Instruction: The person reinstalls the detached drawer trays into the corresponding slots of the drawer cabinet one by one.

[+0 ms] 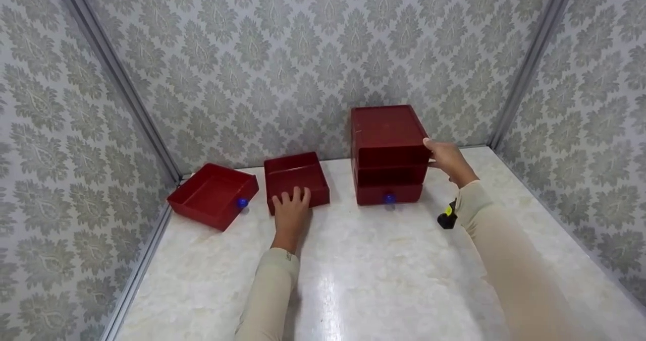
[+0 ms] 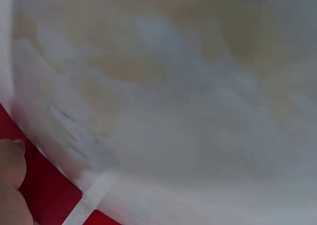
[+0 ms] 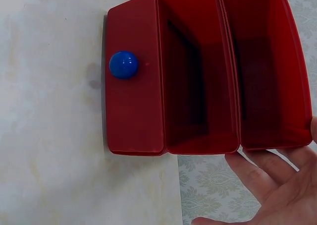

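Drawers: two are out of the cabinet (image 1: pixel 387 129) & on the table (image 1: pixel 393 280); one (image 1: pixel 212 194) w/ a blue knob at far left, the other (image 1: pixel 297 179) beside it. Our left hand (image 1: pixel 291 211) lies on that second drawer's front, fingers spread & fairly straight, gripping nothing as far as we can tell. Right hand (image 1: pixel 449 162) is flat vs. the cabinet's right side, fingers straight, steadying it. Bottom drawer (image 1: pixel 388 193) sits in place; upper two slots gape. We judge approx. two-thirds done, one drawer left
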Tool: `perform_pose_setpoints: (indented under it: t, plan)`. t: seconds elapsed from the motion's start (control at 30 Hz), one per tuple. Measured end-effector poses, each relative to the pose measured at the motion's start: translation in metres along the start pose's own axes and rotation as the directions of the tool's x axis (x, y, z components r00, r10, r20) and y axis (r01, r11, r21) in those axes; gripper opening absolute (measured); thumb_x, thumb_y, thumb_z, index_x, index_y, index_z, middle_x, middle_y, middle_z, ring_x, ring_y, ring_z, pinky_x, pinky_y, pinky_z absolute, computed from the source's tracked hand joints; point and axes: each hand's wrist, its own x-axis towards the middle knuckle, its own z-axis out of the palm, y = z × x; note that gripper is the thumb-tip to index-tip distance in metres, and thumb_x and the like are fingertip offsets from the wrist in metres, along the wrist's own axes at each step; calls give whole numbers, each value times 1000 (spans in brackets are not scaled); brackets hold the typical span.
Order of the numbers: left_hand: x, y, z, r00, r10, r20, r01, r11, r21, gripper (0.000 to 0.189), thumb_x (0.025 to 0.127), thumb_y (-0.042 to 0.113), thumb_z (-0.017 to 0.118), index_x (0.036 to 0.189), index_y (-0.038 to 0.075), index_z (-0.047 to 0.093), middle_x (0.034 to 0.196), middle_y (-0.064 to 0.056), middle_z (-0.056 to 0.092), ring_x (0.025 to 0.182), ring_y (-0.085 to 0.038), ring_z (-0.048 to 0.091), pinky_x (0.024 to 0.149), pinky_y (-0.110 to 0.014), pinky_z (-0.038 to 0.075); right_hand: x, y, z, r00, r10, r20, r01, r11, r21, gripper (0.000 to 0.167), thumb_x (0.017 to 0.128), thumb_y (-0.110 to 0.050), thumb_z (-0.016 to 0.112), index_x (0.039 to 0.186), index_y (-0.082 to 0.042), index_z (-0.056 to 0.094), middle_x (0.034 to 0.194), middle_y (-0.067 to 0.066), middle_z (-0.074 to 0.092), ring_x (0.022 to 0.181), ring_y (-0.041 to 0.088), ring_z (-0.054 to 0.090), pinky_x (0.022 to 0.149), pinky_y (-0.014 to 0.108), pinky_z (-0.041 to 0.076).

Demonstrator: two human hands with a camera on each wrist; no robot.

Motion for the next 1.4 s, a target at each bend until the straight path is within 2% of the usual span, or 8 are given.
perform_pose_setpoints:
  t: [0.2, 0.47, 0.6, 0.83, 0.97, 1.17, 1.27, 1.4]
  plan:
    - [-9, 3, -7, 1000, 27, 14, -27, 998, 48, 60, 103, 22, 58, 158, 15, 35, 158, -14, 44, 136, -47, 47, 110, -71, 37, 0, -2, 1, 1000, 8, 6, -8, 1000, -5, 81, 96, -76, 37, 159, -24, 36, 166, 8, 34, 148, 29, 43, 105, 86, 18]
    - [-25, 18, -42, 990, 28, -135, -23, 999, 42, 53, 104, 20, 58, 154, 12, 43, 152, -16, 52, 127, -47, 54, 104, -71, 42, -3, -4, -1, 1000, -4, -2, 4, 1000, 6, 81, 96, -75, 38, 161, -26, 32, 167, 8, 32, 149, 29, 42, 106, 86, 15]
    - [-47, 23, -64, 989, 46, -141, -45, 999, 4, 63, 98, 19, 67, 155, 12, 43, 154, -17, 50, 127, -48, 53, 103, -72, 42, -4, -4, 0, 1000, -3, 10, 3, 1000, -5, 80, 97, -75, 37, 160, -26, 35, 167, 8, 33, 148, 28, 43, 106, 85, 17]
    - [-103, 37, -102, 984, 114, -140, -112, 994, 18, 80, 87, 23, 79, 157, 15, 40, 157, -15, 48, 128, -44, 53, 103, -69, 44, -2, -6, 1, 1000, -20, 13, 20, 1000, -7, 80, 97, -75, 38, 159, -25, 36, 166, 9, 34, 147, 29, 44, 105, 86, 18]
    - [-129, 50, -121, 963, 150, -226, -150, 989, 20, 77, 86, 24, 80, 154, 14, 45, 152, -14, 52, 125, -42, 56, 99, -67, 46, -1, -5, 0, 1000, -18, 7, 18, 1000, 4, 78, 97, -74, 37, 158, -25, 38, 165, 8, 36, 146, 28, 45, 105, 86, 17]
    - [-154, 78, -145, 906, 206, -369, -196, 978, 66, 55, 93, 21, 72, 145, 17, 55, 145, -10, 60, 120, -38, 61, 93, -64, 52, -1, -4, 0, 999, -29, 17, 29, 999, 31, 77, 99, -71, 39, 156, -20, 41, 164, 9, 36, 146, 30, 44, 104, 87, 13]
    - [-162, 95, -153, 900, 245, -360, -229, 970, 85, 50, 96, 24, 68, 144, 19, 57, 144, -8, 61, 119, -37, 62, 92, -63, 53, -1, -3, -1, 999, -22, 25, 21, 999, 40, 75, 100, -70, 39, 155, -20, 42, 164, 9, 36, 147, 29, 44, 105, 88, 12]
    - [-163, 120, -161, 918, 296, -264, -278, 955, 104, 53, 99, 31, 65, 149, 20, 51, 148, -8, 57, 123, -35, 61, 95, -61, 52, -3, -1, -3, 999, -28, 21, 27, 999, 36, 73, 100, -70, 37, 153, -19, 44, 163, 9, 39, 146, 30, 46, 104, 88, 12]
